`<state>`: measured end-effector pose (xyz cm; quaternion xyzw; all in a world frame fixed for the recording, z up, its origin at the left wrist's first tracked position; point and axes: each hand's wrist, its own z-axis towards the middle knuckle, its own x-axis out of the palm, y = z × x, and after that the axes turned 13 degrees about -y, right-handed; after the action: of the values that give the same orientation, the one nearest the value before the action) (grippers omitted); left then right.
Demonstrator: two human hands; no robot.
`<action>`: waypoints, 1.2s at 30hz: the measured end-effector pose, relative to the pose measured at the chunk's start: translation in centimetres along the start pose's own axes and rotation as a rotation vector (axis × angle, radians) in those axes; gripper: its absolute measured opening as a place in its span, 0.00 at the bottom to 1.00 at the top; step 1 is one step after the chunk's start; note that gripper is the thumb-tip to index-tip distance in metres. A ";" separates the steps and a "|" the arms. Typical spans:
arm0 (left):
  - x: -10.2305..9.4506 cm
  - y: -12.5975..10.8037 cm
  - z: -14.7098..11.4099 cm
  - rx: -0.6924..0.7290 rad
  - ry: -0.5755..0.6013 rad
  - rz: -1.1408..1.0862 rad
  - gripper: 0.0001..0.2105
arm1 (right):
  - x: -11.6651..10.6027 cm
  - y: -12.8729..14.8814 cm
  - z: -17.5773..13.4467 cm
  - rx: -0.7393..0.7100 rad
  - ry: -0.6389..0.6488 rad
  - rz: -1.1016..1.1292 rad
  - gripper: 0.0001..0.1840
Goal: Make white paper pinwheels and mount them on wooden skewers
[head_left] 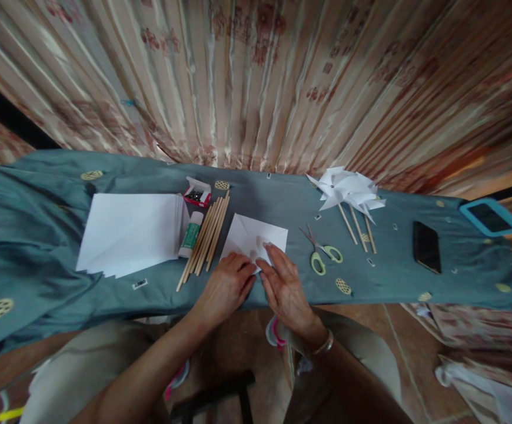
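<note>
A white square of paper (238, 231) with crease lines lies on the cloth in front of me. My left hand (226, 284) has its fingers curled together at the paper's near edge, gripping it there. The fingers of my right hand (285, 282) are stretched out over the near right part of the sheet, their tips touching it close to the left fingertips. The paper's near corner is partly hidden by both hands. Just left of the sheet lie several thin wooden sticks (207, 235). To its right rest scissors (320, 247) with green handles, blades apart.
A stack of white paper (130, 229) lies at left, beside a glue stick (191, 234) and an open red box (197, 193) of small metal pieces. Paper pinwheels (348, 188) on sticks, a dark phone (426, 247) and a blue-framed device (491, 216) are at right. A pleated curtain hangs behind.
</note>
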<state>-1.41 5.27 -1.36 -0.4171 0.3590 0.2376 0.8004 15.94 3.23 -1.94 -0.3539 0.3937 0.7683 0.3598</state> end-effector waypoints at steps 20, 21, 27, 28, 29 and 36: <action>-0.1 -0.3 0.3 0.004 0.040 0.062 0.08 | 1.5 0.0 1.9 -0.024 0.010 -0.082 0.20; -0.1 -0.3 0.2 0.004 0.043 0.065 0.08 | 1.5 0.1 1.9 -0.028 0.025 -0.087 0.20; -0.1 -0.3 0.3 0.001 0.053 0.055 0.07 | 1.4 -0.3 2.6 0.032 -0.010 0.070 0.20; -0.2 -0.3 0.4 0.003 0.052 0.053 0.07 | 1.3 -0.7 2.8 0.067 -0.052 0.137 0.19; -0.3 -0.3 0.4 0.006 0.049 0.052 0.07 | 1.3 -1.3 3.1 0.105 -0.097 0.206 0.18; -0.3 -0.2 0.4 0.032 0.017 0.050 0.07 | 1.2 -5.1 5.2 0.196 -0.209 0.147 0.22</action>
<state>-1.30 5.42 -0.88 -0.3971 0.3797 0.2482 0.7978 18.27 10.24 -2.41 -0.2055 0.4523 0.7830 0.3744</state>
